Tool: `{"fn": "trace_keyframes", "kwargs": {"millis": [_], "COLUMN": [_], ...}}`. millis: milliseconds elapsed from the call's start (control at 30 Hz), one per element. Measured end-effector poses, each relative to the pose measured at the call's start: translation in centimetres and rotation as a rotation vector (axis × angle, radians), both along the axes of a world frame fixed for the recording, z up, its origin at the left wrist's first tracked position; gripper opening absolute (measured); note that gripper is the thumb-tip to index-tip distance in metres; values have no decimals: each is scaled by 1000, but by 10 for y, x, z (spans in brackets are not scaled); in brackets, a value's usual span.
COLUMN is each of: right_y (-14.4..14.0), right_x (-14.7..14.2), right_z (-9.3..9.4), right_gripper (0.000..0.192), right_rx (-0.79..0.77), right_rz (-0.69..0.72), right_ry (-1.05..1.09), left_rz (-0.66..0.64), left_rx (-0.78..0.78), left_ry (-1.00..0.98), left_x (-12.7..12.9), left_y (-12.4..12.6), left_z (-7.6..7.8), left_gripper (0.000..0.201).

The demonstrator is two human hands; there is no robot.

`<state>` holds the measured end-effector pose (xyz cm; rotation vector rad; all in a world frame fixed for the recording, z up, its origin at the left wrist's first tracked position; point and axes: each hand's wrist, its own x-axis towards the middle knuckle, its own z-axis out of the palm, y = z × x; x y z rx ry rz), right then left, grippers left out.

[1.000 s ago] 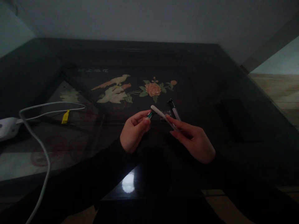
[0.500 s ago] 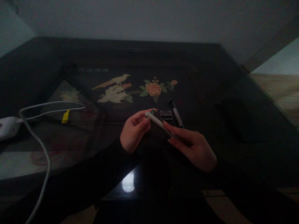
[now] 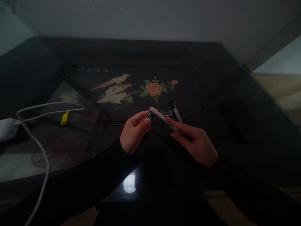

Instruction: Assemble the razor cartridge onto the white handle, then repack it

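While right hand (image 3: 196,142) pinches white pen body (image 3: 164,119) slanting up-left, left hand (image 3: 134,133) grips small green-tipped piece (image 3: 150,115) touching its upper end, both above tabletop (image 3: 211,78) centre. Clear case (image 3: 166,113) and dark pen (image 3: 176,111) lie just behind.

Dim room, dark lacquered table (image 3: 211,72), pale wall (image 3: 150,18).

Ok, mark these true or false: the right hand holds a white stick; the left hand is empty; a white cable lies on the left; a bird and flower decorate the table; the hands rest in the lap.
1. Right hand holds a white stick. True.
2. Left hand is empty. False: it pinches a small green-tipped piece.
3. White cable lies on the left. True.
4. Bird and flower decorate the table. True.
5. Hands rest in the lap. False: both are over the table.
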<state>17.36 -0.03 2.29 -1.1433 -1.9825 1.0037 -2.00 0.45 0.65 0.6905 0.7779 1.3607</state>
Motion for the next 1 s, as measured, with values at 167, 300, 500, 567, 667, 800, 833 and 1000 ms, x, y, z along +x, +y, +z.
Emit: {"fn": "trace_keyframes", "kwargs": {"millis": [167, 300, 500, 567, 667, 800, 833, 1000], "right_y": [3, 1, -4, -6, -8, -7, -7, -1], "right_x": [2, 1, -2, -2, -2, -1, -1, 1], "right_z": [0, 1, 4, 4, 4, 3, 3, 0], "right_gripper": [44, 44, 45, 44, 44, 44, 44, 44], "right_rx": [16, 51, 53, 29, -22, -82, -83, -62], "right_rz": [-24, -10, 45, 61, 86, 82, 72, 19], "right_ry": [-16, -33, 7, 30, 60, 73, 71, 32], "left_rz": [17, 22, -11, -7, 7, 2, -2, -1], "left_rx": [6, -13, -8, -16, -18, -6, -6, -9], "left_ry": [-12, -7, 14, 9, 1, -6, -5, -3], "left_x": [1, 1, 0, 0, 0, 1, 1, 1], "left_y": [0, -1, -1, -1, 0, 0, 0, 0], "left_z": [0, 1, 3, 2, 2, 2, 2, 2], "left_gripper": [35, 40, 44, 43, 41, 41, 41, 42]}}
